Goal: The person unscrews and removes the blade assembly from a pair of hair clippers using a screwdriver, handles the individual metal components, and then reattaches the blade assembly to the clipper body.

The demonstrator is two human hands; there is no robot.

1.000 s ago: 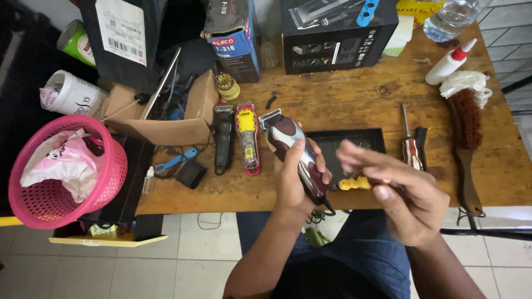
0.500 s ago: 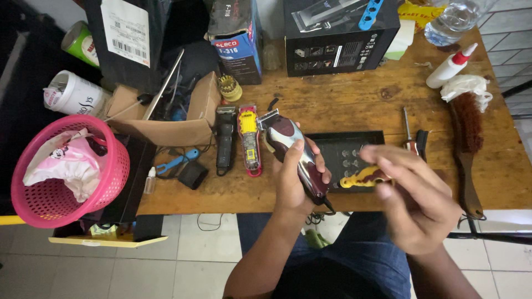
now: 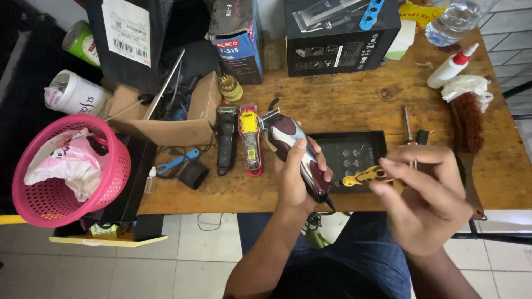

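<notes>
- Black carton, rear centre of wooden tabletop; blue box to its left.
- Left hand: fingers clamped on maroon/chrome clipper, above tabletop front edge.
- Right hand: fingers pinched on yellow-handled screwdriver, over black tray.
- Pink mesh basket far left.

Soft, even daylight, fairly bright, sharp through the middle.

Lit perhaps from the upper right, where the tiled floor washes pale; only faint, short shadows under things on the wooden surface. Small glints on the maroon clipper and the water bottle. Dark, nearly detailless at the left edge. Slightly motion-softened right hand. Wide-angle bending of lines toward the corners.
</notes>
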